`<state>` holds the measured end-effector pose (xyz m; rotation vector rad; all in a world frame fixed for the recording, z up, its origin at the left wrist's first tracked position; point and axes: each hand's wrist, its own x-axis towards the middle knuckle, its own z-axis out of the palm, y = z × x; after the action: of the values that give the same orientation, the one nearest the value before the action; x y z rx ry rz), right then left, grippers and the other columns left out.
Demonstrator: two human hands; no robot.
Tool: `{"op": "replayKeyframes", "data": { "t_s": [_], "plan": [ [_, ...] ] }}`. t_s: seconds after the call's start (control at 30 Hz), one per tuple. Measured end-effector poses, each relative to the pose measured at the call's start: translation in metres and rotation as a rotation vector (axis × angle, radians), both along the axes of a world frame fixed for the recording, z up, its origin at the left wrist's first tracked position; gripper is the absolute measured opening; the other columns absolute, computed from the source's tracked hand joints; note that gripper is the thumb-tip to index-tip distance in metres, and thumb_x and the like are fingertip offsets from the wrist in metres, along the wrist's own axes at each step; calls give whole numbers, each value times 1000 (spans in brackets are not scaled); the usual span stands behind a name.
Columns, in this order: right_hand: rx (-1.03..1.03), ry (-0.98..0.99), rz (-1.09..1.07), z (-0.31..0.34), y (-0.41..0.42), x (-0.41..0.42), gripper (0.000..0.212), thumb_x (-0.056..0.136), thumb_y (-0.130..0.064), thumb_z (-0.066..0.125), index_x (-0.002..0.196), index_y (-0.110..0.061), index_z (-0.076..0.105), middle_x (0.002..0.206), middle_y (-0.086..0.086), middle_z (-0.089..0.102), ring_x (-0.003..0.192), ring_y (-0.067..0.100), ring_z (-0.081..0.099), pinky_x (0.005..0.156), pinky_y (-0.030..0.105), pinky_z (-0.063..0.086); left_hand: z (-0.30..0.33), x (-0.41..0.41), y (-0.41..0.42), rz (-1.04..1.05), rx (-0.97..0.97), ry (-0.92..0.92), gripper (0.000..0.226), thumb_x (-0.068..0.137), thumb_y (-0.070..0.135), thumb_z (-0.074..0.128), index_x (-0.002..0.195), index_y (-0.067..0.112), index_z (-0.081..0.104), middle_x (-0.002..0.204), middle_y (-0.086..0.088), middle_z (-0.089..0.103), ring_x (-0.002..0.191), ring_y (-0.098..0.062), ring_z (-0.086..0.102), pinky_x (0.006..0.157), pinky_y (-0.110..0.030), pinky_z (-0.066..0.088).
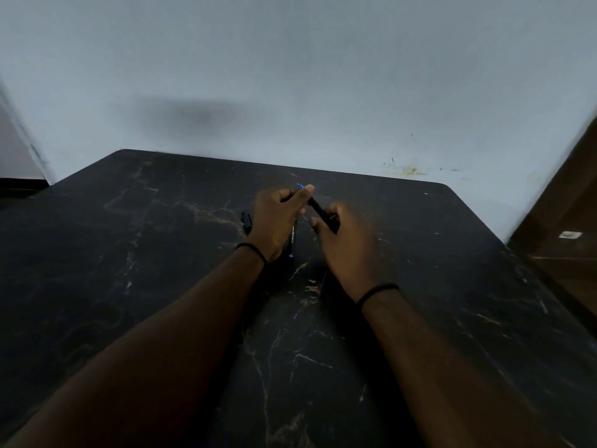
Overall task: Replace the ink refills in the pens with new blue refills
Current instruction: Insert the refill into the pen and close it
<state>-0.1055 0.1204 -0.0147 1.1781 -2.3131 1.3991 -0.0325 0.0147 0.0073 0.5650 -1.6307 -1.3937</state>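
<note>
Both hands hold one black pen [318, 206] above the middle of the dark marble table [161, 253]. My left hand [277, 218] pinches its far end, where a blue tip with a thin metal point [300, 186] sticks out past the thumb. My right hand [345, 244] grips the near end of the barrel. A second black pen with white print and a blue tip [291, 244] lies on the table under my left wrist. Another dark pen piece [247, 221] lies just left of my left hand.
The table's far edge meets a pale wall [290, 76]. A brown wooden door or cabinet [565, 221] stands at the right. Black bands circle both wrists.
</note>
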Motion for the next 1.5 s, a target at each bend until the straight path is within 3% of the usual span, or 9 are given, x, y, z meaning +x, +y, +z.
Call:
{"op": "replayKeyframes", "data": {
  "t_s": [0.3,0.43,0.57,0.73,0.8,1.07,1.23,1.37,1.5],
  "plan": [
    [27,44,7,-3,-2,-5,31,92,-33,62,69,-13,65,60,3,62,55,18,56,53,34,44,10,4,2,-109,125,19,37,88,16,71,77,-18,65,45,4,59,32,-3,34,37,-13,28],
    [-42,-285,186,-3,-3,-1,33,92,-35,61,66,-16,67,61,3,69,43,11,50,53,35,44,9,13,-4,-167,110,-48,27,91,20,68,81,-6,70,38,7,51,31,-1,32,35,-14,25],
    [-46,-237,144,-5,-4,0,33,93,-41,54,71,-20,66,64,1,69,47,9,55,53,36,47,10,11,-5,-21,-25,-87,37,95,33,62,74,3,72,46,6,59,37,-6,47,42,-18,38],
    [11,-104,14,-11,-5,-5,29,97,-45,53,69,-35,56,62,-12,64,60,-2,60,53,21,42,4,26,-34,565,-403,-449,53,99,45,45,66,7,61,62,-8,60,56,-22,58,54,-28,39],
    [5,-86,3,-12,-7,-7,30,97,-46,52,71,-33,56,62,-12,64,62,-1,61,52,21,41,3,33,-42,680,-467,-706,49,96,47,43,84,7,68,86,-15,67,81,-32,66,69,-36,49],
    [30,-42,8,-14,-8,-7,39,90,-59,38,77,-28,57,64,-7,63,60,5,60,64,38,56,2,36,-44,477,-510,-1178,39,94,38,47,112,9,67,118,-18,64,107,-36,61,88,-42,50],
    [26,-64,20,-15,-8,-5,43,83,-65,34,79,-30,58,64,-9,63,61,4,61,63,38,57,3,35,-41,515,-557,-1092,30,95,27,48,102,8,70,111,-17,68,103,-37,64,80,-40,48],
    [-23,-108,73,-13,-9,-5,42,85,-61,36,82,-26,59,66,-9,65,62,3,61,60,32,53,1,29,-44,530,-455,-674,44,101,33,44,75,4,64,71,-11,59,70,-30,59,57,-30,34],
    [-115,-339,170,-7,-10,-4,2,92,-32,53,91,-34,54,74,-12,72,72,2,65,72,32,52,0,17,-49,378,-98,-290,40,101,28,47,70,7,60,62,-8,49,56,-19,43,55,-26,34]
  ]
}}
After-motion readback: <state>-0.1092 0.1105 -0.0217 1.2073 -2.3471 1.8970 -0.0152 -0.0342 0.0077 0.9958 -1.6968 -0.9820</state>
